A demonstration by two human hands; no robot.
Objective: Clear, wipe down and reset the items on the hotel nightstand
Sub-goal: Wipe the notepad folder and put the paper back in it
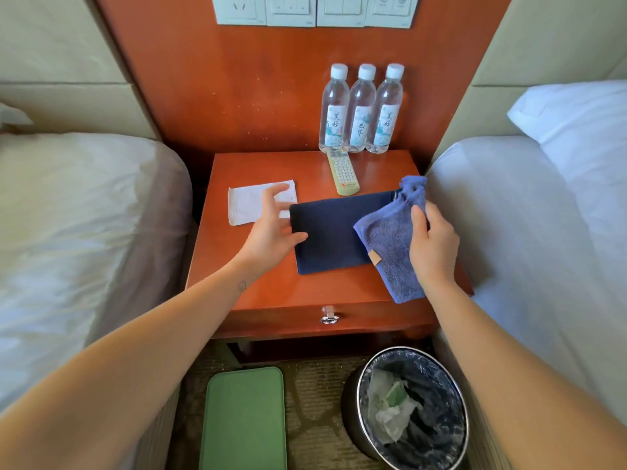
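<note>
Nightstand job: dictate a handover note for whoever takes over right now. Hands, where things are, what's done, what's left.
Left hand: open, at the left edge of the navy pouch, over the white napkin.
Right hand: grips the blue cloth over the pouch's right end.
Nightstand: three water bottles at the back, remote before them.
Done: waste in the bin.
Left: clear pouch and napkin, wipe, reset.

Wooden nightstand surface (pixel 244 266), with floor (pixel 312 395) below.
3 water bottles (pixel 362 110) stand in a row at the back right, a remote (pixel 343 173) just in front. A white paper (pixel 247 205) lies at the left, a dark blue pouch (pixel 325 232) mid-surface, a blue cloth (pixel 390 239) overlapping its right end. On the floor: a green pad (pixel 244 418) and a lined bin (pixel 349 412).
</note>
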